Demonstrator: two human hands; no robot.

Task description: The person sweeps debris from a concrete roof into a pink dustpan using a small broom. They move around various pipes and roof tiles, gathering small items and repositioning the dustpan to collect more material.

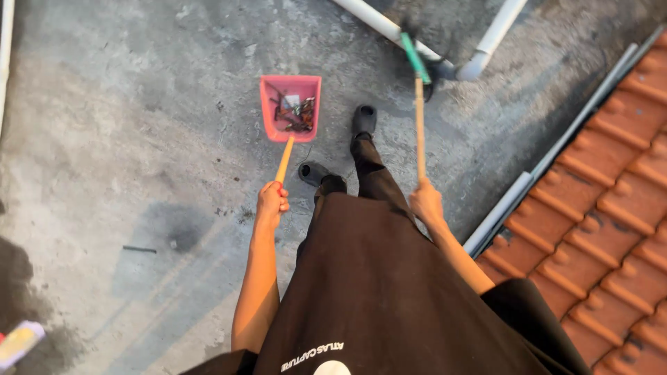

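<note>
Concrete floor, grey, rough and stained, with a dark patch at near left. A short dark stick lies just left of the patch. White pipes run along the far edge. Terracotta roof tiles border the floor on the right.

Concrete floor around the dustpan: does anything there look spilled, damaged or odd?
Yes. A dark patch marks the concrete floor beside the left hand, like a stain or damp. A thin dark stick lies loose nearby. The debris sits inside the pink dustpan, not spilled.
</note>
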